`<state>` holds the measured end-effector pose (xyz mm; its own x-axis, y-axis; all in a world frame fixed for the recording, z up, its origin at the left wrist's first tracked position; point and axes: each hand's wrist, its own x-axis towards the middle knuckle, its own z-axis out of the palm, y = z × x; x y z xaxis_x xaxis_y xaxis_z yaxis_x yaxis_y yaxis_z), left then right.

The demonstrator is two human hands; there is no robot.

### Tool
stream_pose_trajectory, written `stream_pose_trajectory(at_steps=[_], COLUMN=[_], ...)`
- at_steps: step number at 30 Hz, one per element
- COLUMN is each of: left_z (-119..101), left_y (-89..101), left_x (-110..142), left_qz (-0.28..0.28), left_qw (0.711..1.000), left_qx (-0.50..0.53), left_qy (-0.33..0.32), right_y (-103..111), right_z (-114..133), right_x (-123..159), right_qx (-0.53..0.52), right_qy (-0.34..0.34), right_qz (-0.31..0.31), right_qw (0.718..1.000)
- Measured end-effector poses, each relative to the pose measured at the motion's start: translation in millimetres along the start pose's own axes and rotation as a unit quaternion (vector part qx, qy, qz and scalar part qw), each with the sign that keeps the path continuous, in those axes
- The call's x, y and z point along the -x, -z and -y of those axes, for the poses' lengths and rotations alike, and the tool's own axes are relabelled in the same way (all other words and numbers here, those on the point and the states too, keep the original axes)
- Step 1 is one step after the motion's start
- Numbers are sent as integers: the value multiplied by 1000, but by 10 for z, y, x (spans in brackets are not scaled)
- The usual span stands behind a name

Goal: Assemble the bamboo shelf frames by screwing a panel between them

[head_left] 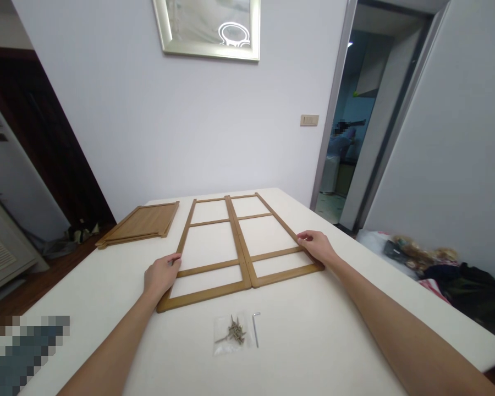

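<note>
Two flat wooden frames lie side by side at the centre of the picture: the left frame (208,268) and the right frame (275,254), each crossed by two slim inner bars. Their long axes run away from the person, from lower centre toward upper centre, and the two inner rails lie along each other, seemingly touching, with a small notch at the near end. The pair sits between the hands, inward of both grips: the left hand (160,276) is nearer the left frame and lies to its left, while the right hand (317,247) is nearer the right frame and lies to its right. Each hand meets an outer long rail in its nearer half; thumb and fingers are drawn close together there, touching the wood, though I cannot tell whether they pinch the rail or only press its edge. Just below the frames, at lower centre, a clear bag (221,345) of metal screws (236,331) lies beside a hex key (256,330). At left of centre, apart from the frames, rests a wooden panel (146,221). All of this is on the white table (313,335), whose far edge meets the pale wall (231,126).
</note>
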<state>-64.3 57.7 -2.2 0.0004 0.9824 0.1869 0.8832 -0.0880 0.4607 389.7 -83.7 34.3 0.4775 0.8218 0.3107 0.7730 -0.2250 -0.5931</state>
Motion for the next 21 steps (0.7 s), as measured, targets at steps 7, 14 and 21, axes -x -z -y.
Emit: stream_pose_trajectory(at_steps=[7, 14, 21], left_z=[8, 12, 12], left_y=[-6, 0, 8], left_x=[-1, -5, -6], left_qz=[-3, -1, 3], left_qw=[1000, 1000, 1000], left_qx=[0, 5, 5], left_qy=[2, 5, 4], right_y=[-6, -1, -35], right_z=[-12, -14, 238], right_x=[-2, 7, 109], right_qx=[5, 10, 17], right_qy=[-3, 10, 109], right_qz=[2, -4, 40], right_qw=[1000, 1000, 993])
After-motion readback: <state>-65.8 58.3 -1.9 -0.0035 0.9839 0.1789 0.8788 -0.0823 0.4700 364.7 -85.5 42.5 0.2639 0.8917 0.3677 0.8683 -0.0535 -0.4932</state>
